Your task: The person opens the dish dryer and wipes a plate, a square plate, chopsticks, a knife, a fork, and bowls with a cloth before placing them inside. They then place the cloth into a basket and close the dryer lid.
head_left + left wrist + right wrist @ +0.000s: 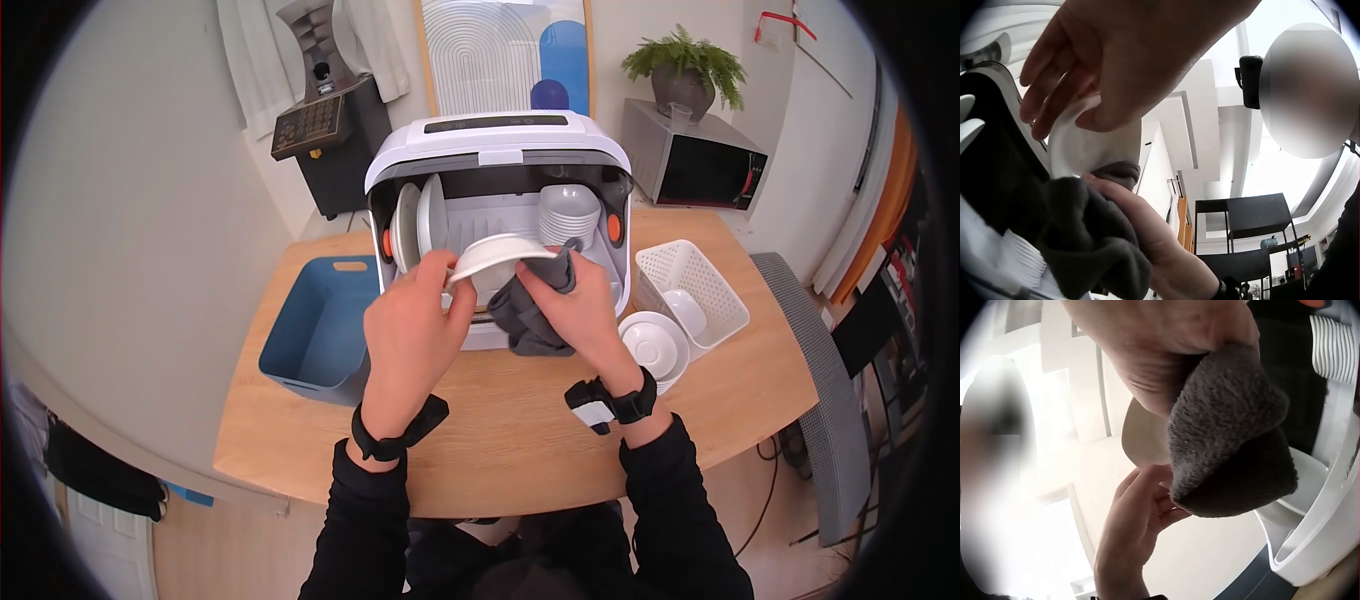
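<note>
A shallow white bowl [495,252] is tilted up between both hands, in front of the white dish cabinet [497,157]. My left hand [415,315] pinches its left rim between thumb and fingers. At the bowl's right side, my right hand [578,310] grips a dark grey cloth [530,320] together with the rim, and the cloth hangs below in folds. In the left wrist view, the cloth [1088,234] covers the lower part of the bowl [1104,150]. From the right wrist, the cloth [1229,425] hides much of the bowl and the right fingers.
Inside the open cabinet stand upright plates [432,215] at left and stacked bowls [570,213] at right. On the table, a blue bin [318,320] is at left; stacked white dishes [655,345] and a white basket [715,280] holding a bowl [684,310] are at right.
</note>
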A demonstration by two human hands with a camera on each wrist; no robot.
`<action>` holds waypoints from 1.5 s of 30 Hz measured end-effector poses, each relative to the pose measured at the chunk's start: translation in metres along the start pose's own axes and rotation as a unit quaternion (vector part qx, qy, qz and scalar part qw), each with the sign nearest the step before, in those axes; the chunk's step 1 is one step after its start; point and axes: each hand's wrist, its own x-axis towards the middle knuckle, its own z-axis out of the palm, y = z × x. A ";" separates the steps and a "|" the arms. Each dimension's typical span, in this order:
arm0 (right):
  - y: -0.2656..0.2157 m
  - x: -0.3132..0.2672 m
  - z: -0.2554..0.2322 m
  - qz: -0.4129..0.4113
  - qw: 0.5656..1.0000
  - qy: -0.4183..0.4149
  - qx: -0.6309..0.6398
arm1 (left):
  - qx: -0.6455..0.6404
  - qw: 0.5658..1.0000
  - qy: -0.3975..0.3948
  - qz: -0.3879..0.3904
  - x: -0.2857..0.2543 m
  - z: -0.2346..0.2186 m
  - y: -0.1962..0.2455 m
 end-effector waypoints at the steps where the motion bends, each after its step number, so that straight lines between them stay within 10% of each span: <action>1: -0.001 0.000 -0.005 -0.053 0.995 0.014 -0.078 | 0.006 0.999 0.039 0.025 0.000 0.004 -0.008; 6: -0.001 0.004 -0.008 -0.119 0.986 0.080 -0.087 | 0.008 0.999 0.034 0.040 -0.004 0.009 0.001; 10: -0.007 0.006 -0.008 0.067 0.978 0.087 0.175 | -0.271 0.960 0.014 -0.071 -0.008 0.032 0.007; 14: -0.007 0.001 0.003 0.196 0.911 0.060 0.358 | -0.292 0.949 -0.038 -0.114 -0.009 0.033 0.014; 24: -0.005 0.011 -0.028 0.152 0.963 -0.164 0.152 | -0.376 0.917 -0.091 -0.098 0.002 0.017 0.004; 33: 0.009 0.021 -0.044 0.111 0.989 0.059 -0.076 | -0.436 0.884 -0.001 -0.170 0.005 0.038 -0.018; 40: -0.021 0.004 -0.020 -0.062 0.973 0.179 0.133 | -0.472 0.859 -0.012 -0.198 0.000 0.048 -0.003; 45: -0.003 -0.003 0.010 -0.226 0.965 0.075 -0.110 | -0.389 0.911 0.022 -0.135 -0.009 0.049 0.011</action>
